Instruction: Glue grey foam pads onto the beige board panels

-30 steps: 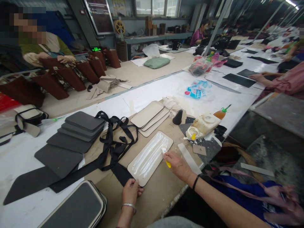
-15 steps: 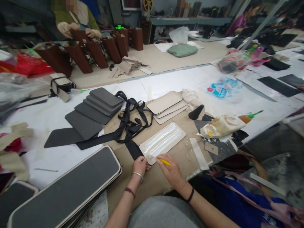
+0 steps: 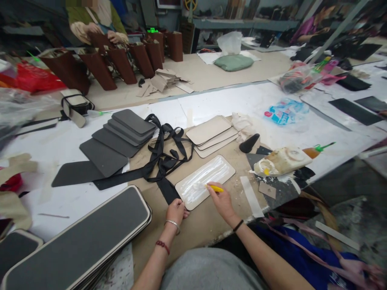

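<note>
A beige rounded panel [image 3: 223, 162] lies flat on brown board, streaked with wet white paste. My left hand [image 3: 176, 211] pinches the panel's near left corner, fingers closed. My right hand [image 3: 220, 197] is closed round a yellow-handled brush [image 3: 215, 187], whose pale tip touches the paste near the panel's middle. Behind the panel lies a stack of beige panels [image 3: 208, 129]. A tangled black strap [image 3: 165, 161] runs to the left of it, with one end beside my left hand.
Dark grey panels [image 3: 104, 155] fan out at the left, and long grey panels [image 3: 78, 237] are stacked at the near left. A glue bottle [image 3: 282, 160] lies at the right. Across the table, a person's hands [image 3: 113, 37] are at brown bags [image 3: 116, 64].
My right hand and the brush have moved up and to the right, from the panel's near end towards its middle. The paste streaks look whiter and wider. My left hand still holds the corner.
</note>
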`<state>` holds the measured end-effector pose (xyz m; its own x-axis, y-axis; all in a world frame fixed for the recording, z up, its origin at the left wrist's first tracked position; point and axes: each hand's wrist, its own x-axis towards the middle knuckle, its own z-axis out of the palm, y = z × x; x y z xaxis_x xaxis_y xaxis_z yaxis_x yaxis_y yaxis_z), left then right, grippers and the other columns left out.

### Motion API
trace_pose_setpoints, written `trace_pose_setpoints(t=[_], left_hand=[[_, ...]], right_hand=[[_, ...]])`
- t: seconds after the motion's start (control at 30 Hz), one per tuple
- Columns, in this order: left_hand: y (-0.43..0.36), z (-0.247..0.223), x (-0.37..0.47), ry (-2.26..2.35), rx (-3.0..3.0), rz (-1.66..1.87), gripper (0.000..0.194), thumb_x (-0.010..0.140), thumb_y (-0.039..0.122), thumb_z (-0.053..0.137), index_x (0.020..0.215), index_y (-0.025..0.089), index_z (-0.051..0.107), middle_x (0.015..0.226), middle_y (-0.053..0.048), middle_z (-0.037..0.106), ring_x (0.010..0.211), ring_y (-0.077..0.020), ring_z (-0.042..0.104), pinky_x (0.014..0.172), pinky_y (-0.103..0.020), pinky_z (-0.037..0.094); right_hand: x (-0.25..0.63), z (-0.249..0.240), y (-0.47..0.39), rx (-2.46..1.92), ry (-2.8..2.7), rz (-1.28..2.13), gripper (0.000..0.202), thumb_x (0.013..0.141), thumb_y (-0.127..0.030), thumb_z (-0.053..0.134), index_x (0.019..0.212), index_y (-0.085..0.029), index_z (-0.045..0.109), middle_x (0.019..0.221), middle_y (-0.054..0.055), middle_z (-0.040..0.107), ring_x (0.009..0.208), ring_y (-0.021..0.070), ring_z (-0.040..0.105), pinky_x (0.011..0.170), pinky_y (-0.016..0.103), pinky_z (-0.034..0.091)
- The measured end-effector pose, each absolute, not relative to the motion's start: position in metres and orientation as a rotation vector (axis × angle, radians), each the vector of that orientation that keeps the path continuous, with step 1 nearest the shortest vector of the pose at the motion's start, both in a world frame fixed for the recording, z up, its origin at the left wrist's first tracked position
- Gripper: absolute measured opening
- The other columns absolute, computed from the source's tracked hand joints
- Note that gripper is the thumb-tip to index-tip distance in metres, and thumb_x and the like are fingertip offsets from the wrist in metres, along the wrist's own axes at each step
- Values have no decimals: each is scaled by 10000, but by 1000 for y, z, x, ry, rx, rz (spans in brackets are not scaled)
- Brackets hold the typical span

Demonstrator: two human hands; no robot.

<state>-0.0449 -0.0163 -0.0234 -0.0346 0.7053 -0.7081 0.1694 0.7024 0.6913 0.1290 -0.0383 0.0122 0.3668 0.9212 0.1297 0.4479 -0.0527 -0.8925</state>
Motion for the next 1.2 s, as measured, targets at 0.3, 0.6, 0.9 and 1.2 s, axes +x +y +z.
trace_pose_setpoints(t=[0.3, 0.6, 0.9, 1.2], left_hand=[[-15, -25, -45, 1612, 726, 489, 156, 677, 191, 528, 582, 187, 404, 370, 45, 508, 381, -123, 571, 346, -154, 396], [-20, -34, -50, 1617, 742, 464, 214, 621, 272, 595, 570, 188, 404, 381, 37, 523, 385, -130, 571, 347, -160, 392], [-20, -30, -48, 1640, 764, 447, 201, 617, 276, 577, 555, 187, 408, 387, 33, 526, 387, -123, 566, 353, -158, 388], [-19, -17, -46, 1714, 765, 424, 228, 602, 268, 593, 528, 188, 393, 368, 43, 500, 361, -115, 543, 340, -155, 368]], right_hand=[[238, 28, -26, -1827, -1267, 204, 261, 812, -375, 508, 850, -154, 642, 863, 94, 656, 834, 206, 592, 803, 375, 461], [195, 26, -51, -1698, -1205, 729, 220, 811, -343, 531, 870, -168, 649, 870, 75, 670, 810, 191, 618, 745, 330, 495], [259, 28, -46, -1789, -1392, 245, 204, 837, -313, 487, 889, -178, 632, 871, 87, 650, 837, 201, 594, 792, 374, 473], [260, 30, -12, -1710, -1470, 271, 217, 862, -312, 454, 897, -185, 627, 871, 74, 645, 827, 184, 598, 772, 335, 484]])
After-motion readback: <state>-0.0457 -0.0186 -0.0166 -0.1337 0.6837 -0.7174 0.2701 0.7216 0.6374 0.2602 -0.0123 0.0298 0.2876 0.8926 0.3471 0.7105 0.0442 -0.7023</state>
